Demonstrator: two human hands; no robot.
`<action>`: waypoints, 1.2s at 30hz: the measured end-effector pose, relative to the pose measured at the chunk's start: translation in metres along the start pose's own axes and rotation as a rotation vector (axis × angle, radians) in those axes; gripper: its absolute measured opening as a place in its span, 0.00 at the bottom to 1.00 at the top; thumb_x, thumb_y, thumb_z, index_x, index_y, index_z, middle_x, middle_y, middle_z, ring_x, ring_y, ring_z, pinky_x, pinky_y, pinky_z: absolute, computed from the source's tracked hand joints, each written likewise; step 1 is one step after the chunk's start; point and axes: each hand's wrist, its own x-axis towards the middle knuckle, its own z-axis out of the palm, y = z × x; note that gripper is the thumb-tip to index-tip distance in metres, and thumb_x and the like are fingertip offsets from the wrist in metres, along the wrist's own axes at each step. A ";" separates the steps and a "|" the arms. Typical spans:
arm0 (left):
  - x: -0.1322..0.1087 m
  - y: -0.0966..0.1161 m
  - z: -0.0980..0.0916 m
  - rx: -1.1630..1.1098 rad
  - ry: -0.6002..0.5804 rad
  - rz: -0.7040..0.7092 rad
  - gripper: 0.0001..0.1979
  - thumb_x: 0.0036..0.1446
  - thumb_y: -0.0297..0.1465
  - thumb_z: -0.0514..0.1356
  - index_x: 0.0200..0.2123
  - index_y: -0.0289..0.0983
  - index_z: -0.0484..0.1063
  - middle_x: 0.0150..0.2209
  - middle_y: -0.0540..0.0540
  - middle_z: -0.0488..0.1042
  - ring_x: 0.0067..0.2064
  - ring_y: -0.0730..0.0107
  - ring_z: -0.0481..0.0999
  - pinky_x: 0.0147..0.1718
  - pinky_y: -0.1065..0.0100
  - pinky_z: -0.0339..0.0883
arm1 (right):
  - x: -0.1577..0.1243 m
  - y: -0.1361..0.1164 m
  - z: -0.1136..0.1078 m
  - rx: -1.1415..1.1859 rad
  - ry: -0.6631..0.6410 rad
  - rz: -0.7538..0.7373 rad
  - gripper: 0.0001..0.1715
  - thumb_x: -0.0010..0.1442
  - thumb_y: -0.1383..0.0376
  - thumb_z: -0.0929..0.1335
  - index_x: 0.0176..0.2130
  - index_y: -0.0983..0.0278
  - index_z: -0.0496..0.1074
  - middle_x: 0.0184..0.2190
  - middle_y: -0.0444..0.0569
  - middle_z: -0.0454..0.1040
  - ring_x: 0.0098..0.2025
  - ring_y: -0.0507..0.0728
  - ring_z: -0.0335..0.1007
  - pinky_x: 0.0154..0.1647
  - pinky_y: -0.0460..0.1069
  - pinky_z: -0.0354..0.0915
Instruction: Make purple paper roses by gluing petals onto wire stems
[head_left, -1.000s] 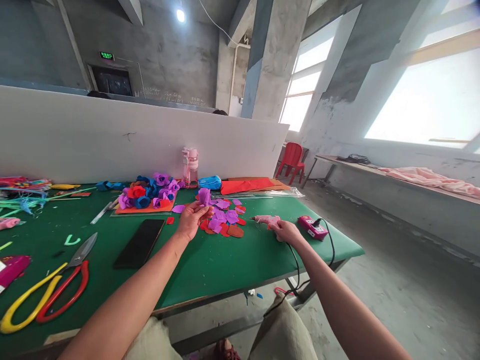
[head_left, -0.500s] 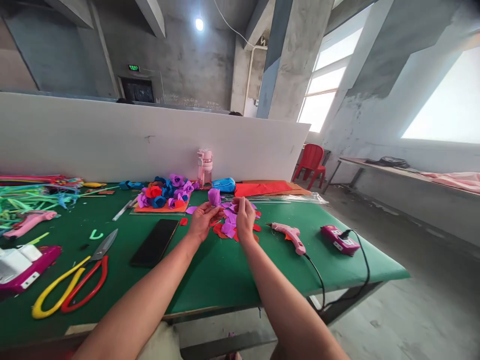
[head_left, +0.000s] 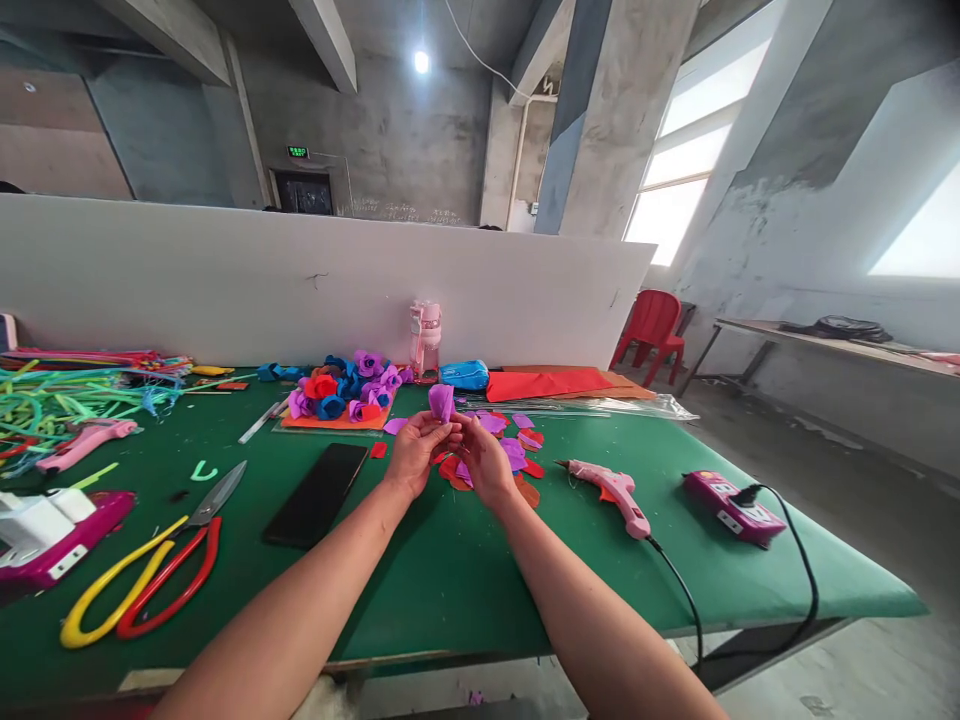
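A purple paper flower [head_left: 441, 402] stands upright between my two hands above the green table. At its base, my left hand [head_left: 415, 450] is closed with thumb and fingers pinched together. My right hand [head_left: 486, 460] meets it from the other side, its fingertips pressed at the flower's lower part. Loose purple petals [head_left: 514, 453] and red petals [head_left: 534, 468] lie spread on the table beneath and behind my hands. A pink glue gun [head_left: 611, 490] rests to the right of them. Finished-looking paper flowers [head_left: 330, 390] in purple, blue and red are heaped at the back left.
Scissors [head_left: 172, 560] and a black phone [head_left: 316, 495] lie to the left. Power strips [head_left: 733, 508] sit at both sides, with a cord over the right edge. A pink bottle [head_left: 425, 340] and blue pouch [head_left: 463, 375] stand before the white partition [head_left: 225, 280].
My right hand has moved left and in, from apart to touching the flower beside my left hand. The view has swung slightly left.
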 end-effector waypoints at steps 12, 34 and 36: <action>-0.002 -0.001 0.001 0.021 -0.031 0.015 0.16 0.40 0.26 0.69 0.33 0.34 0.69 0.28 0.49 0.78 0.28 0.72 0.78 0.32 0.69 0.71 | -0.002 -0.002 -0.001 -0.002 0.042 -0.001 0.18 0.52 0.52 0.67 0.34 0.63 0.75 0.31 0.48 0.75 0.34 0.53 0.69 0.35 0.47 0.64; 0.001 -0.004 -0.002 0.060 0.010 0.022 0.16 0.40 0.27 0.69 0.33 0.34 0.69 0.28 0.46 0.78 0.28 0.69 0.78 0.32 0.68 0.71 | 0.000 0.004 -0.003 -0.091 0.008 -0.121 0.19 0.52 0.55 0.67 0.40 0.63 0.76 0.39 0.49 0.76 0.38 0.54 0.70 0.39 0.48 0.64; 0.003 -0.005 -0.003 0.053 0.026 0.032 0.16 0.39 0.27 0.69 0.33 0.34 0.69 0.28 0.46 0.78 0.28 0.68 0.78 0.33 0.67 0.71 | 0.000 0.005 -0.003 -0.143 -0.010 -0.141 0.20 0.53 0.55 0.66 0.41 0.62 0.76 0.39 0.49 0.76 0.39 0.55 0.70 0.41 0.49 0.64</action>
